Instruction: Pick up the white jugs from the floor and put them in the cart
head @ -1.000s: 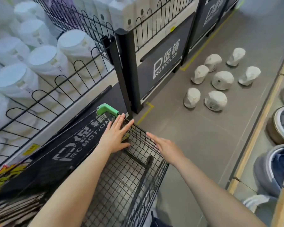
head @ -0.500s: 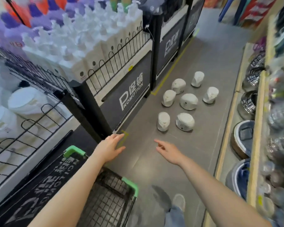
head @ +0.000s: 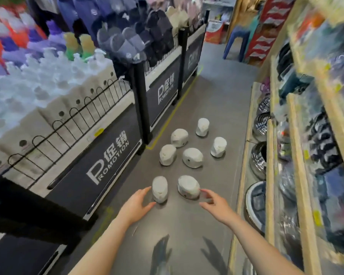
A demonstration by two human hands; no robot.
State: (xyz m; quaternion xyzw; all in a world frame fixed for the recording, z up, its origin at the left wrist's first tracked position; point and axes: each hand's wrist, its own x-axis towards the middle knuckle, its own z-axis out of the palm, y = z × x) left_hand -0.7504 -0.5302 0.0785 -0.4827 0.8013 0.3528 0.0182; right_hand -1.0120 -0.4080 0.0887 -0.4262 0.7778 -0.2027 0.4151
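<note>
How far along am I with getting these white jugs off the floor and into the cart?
Nothing looks done: seven white jugs sit on the floor, and the cart is out of view. In hand: left hand and right hand, both open and empty, reach toward the nearest two. Left: all seven.

Seven white jugs sit in a loose cluster mid-aisle on the grey floor, with gaps between them that fingers could enter. Bare floor lies open in front of the two nearest jugs, where the left hand and right hand reach, both spread. The promotion bin walls the floor's left edge; the wooden shelf bounds its right edge.
</note>
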